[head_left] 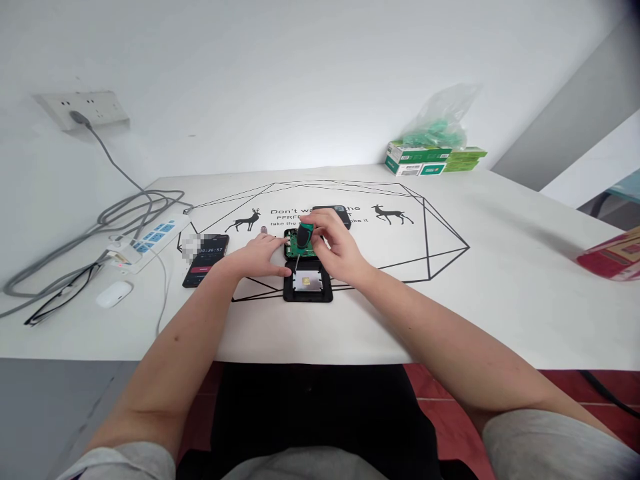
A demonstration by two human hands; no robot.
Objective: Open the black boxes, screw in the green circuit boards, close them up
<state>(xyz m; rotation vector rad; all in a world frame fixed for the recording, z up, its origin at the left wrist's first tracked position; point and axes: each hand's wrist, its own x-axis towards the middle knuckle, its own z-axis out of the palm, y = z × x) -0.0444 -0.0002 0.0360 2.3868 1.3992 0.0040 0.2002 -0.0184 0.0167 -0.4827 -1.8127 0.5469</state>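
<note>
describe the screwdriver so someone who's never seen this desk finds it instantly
Start at the white table with the black geometric deer print. At the print's centre lies an opened black device with a green circuit board. The screwdriver stands over it in the right hand, tip down. Its green-and-black handle and thin metal shaft set it apart from the flat phone to the left.

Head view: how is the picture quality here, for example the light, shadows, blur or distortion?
Head view: the light is even and soft, with faint shadows under the hands. The wide lens bends the table edge and corners. A patch beside the phone is pixelated. The right hand holding the green-handled screwdriver looks slightly soft, and the left hand is sharper. The wall is nearly overexposed.
</note>
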